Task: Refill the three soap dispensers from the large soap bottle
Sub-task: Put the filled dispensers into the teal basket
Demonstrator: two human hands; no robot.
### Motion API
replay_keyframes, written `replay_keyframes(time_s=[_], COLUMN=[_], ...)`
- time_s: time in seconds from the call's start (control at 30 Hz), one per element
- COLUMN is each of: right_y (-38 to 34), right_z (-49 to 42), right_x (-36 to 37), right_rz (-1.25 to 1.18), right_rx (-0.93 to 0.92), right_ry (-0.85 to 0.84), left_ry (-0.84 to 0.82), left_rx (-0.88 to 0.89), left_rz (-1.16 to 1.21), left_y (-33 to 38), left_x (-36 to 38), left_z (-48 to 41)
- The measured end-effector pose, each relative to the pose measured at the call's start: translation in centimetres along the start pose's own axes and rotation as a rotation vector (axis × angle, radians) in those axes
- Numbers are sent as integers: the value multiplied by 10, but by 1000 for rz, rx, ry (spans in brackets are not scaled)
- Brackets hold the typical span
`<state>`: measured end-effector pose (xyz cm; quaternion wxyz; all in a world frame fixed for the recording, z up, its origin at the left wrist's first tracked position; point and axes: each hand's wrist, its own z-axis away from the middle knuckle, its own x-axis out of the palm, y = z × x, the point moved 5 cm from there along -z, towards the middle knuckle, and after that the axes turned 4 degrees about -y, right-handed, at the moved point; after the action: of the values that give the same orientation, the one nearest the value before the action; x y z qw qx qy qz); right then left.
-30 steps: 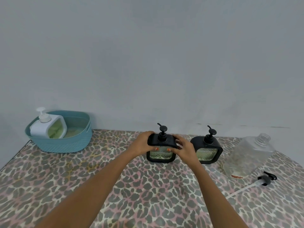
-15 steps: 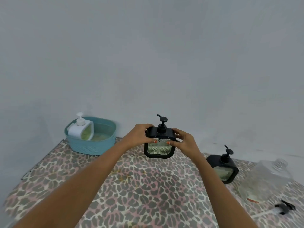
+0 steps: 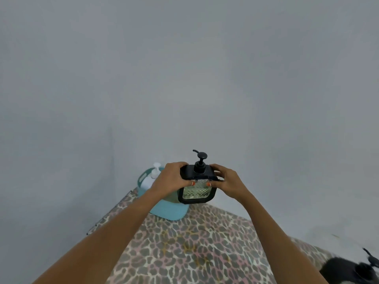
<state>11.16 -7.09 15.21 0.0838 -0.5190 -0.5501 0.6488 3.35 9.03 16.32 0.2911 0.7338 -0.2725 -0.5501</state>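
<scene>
The left hand [image 3: 171, 177] and the right hand [image 3: 227, 181] together grip one black soap dispenser [image 3: 196, 186], held upright in the air above the counter [image 3: 194, 249], each hand wrapped round an upper corner of its body with the thumb pressed on the near face; both thumbnails are painted orange. The dispenser is a squarish block with rounded corners, a matte black frame around a clear panel cut in a diamond pattern, with pale yellow-green liquid showing behind it. A black pump head [image 3: 200, 160] with a thin curved spout stands on top.

Just behind and below the held dispenser, at the far left corner of the counter, sits one teal basket [image 3: 170, 212] with a finely woven texture and a handle slot in its rim. Inside it is one white soap dispenser [image 3: 151, 177] with a white pump, mostly hidden by the left wrist.

At the right edge of the counter, cut off by the frame and blurred, is a second black dispenser [image 3: 346, 270] with its pump. That makes three dispensers in view: two black, one white.

The counter is covered in a leopard-print cloth of grey, pink and cream spots. A plain grey wall [image 3: 184, 78] rises behind.
</scene>
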Motion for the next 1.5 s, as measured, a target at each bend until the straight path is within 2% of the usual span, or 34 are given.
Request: replay_keyframes(time_s=[0.23, 0.53, 0.73, 1.0, 1.23, 1.4, 1.5], right_y=[-3, 21, 38, 49, 56, 53, 57], right_z=[-70, -117, -131, -142, -149, -148, -146], right_x=[40, 71, 92, 112, 118, 123, 126], right_rz=[59, 262, 432, 460, 443, 445, 446], right_rx=[-16, 5, -36, -80, -94, -120, -129], right_ry=[-148, -315, -427, -415, -382, -342, -327], left_ry=[131, 231, 242, 215, 193, 293, 239], left_rx=[-118, -234, -329, -375, -393, -354, -359], left_rz=[-8, -36, -234, -366, -375, -343, -342], left_y=[-48, -90, -103, -111, -112, -116, -117], left_x=[-22, 0, 20, 35, 40, 42, 43], left_z=[-10, -13, -6, -6, -8, -5, -6])
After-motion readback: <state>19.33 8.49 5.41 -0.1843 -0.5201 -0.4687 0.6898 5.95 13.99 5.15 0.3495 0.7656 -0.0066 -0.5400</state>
